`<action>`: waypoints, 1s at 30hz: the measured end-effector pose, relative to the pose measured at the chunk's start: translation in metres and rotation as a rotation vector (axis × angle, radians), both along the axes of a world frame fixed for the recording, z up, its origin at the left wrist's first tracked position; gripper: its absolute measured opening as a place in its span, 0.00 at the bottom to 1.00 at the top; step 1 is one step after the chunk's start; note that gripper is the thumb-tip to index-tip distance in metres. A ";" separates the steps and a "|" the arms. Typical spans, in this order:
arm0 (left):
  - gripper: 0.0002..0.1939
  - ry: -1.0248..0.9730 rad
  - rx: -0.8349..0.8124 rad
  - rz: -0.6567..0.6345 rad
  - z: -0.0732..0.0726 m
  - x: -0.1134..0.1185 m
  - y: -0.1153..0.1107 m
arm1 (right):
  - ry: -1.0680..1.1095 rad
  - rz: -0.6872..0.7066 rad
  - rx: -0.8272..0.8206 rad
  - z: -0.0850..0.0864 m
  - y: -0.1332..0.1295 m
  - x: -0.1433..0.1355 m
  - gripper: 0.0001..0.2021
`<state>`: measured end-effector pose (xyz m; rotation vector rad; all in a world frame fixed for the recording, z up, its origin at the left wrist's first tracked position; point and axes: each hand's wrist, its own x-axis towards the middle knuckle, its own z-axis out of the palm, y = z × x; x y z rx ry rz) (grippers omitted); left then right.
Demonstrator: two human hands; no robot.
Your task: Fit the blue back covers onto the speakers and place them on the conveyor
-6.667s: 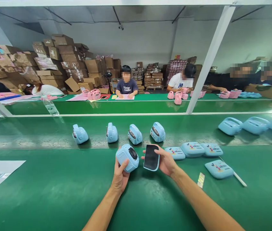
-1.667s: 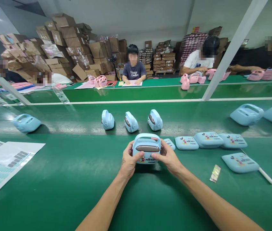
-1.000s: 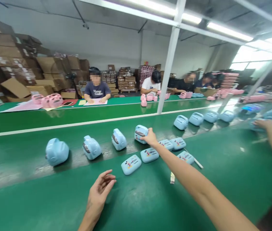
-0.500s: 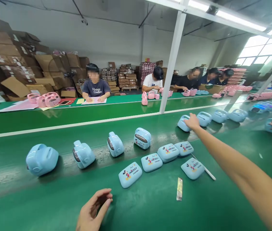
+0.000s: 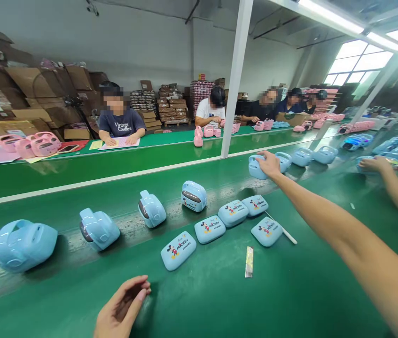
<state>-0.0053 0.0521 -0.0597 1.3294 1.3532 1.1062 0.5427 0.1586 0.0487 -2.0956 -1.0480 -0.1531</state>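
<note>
From my head view I take the small packet (image 5: 249,262) on the green desk (image 5: 290,291) as my mark. Well beyond it and a little to its right, my right grip (image 5: 271,164) is clamped on the right end of a blue case (image 5: 256,169). A shadow lies below the case, so it may be just off the glossy strip (image 5: 225,182), though I cannot be sure. Further blue cases (image 5: 302,158) stand past it, farther to the right of the packet.

My left grip (image 5: 119,307), well left of the packet and nearer to me, is half curled, thumb and fingers apart, with nothing in it.

Beyond the packet and to its left, four cases with handles (image 5: 194,196) stand spaced in a line. Between them and the packet runs a slanting row of four printed covers (image 5: 210,229). A fifth cover (image 5: 267,231) lies just beyond and right of the packet, against a white stick (image 5: 290,236).

I judge the step in hand to be picking out that blue case. The next move calls for a steady lift clear of its neighbour, a path that knocks none of the covers, and my left grip free to steady it.
</note>
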 end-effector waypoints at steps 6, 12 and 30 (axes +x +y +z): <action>0.21 0.095 0.232 -0.158 -0.001 0.007 -0.003 | -0.120 0.338 0.009 0.059 -0.046 -0.084 0.15; 0.38 0.399 0.866 -0.208 0.006 0.018 -0.024 | 0.151 0.971 -0.222 0.056 -0.097 -0.226 0.16; 0.31 -0.890 -0.189 0.210 0.018 0.009 -0.006 | -0.024 1.298 -0.451 -0.050 -0.063 -0.293 0.32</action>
